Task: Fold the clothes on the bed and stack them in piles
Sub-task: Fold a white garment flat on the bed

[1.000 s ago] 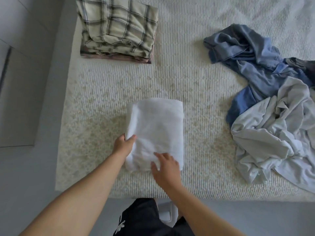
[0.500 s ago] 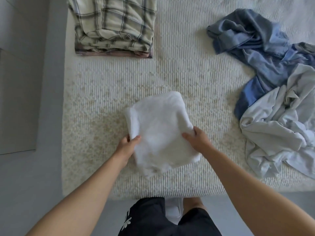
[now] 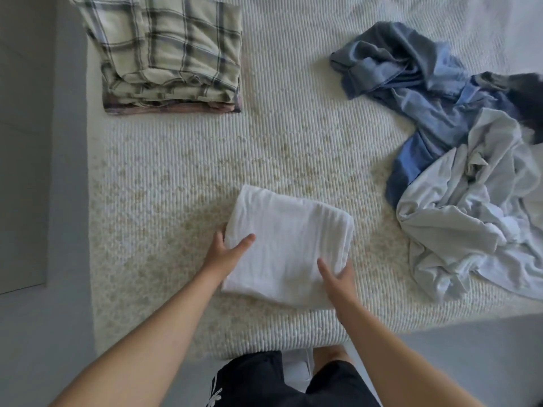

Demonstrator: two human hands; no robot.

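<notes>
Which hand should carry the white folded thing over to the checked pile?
Probably the left hand. It already grips the white folded cloth on its left edge, the side nearer the plaid pile at the bed's far left. The right hand holds the other edge, farther away.

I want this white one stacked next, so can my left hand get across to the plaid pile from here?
Probably yes: bare bedspread lies between the left hand and the plaid pile, though both hands grip the folded white cloth.
</notes>
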